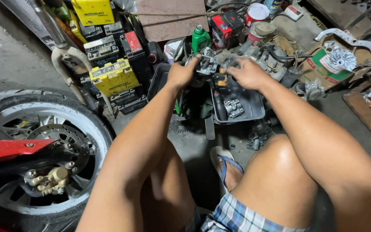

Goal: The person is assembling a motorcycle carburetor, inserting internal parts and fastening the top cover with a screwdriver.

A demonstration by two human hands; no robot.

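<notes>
Here, both arms outstretched over knees: left hand (181, 74) clasping metal carburetor (206, 65), right hand (247, 74) closed on orange-handled tool (222, 80) above tray (254, 112).

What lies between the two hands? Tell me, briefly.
In the head view, a grey metal part lies between them: the left hand grips it, the right hand touches it, above a dark tray.
</notes>
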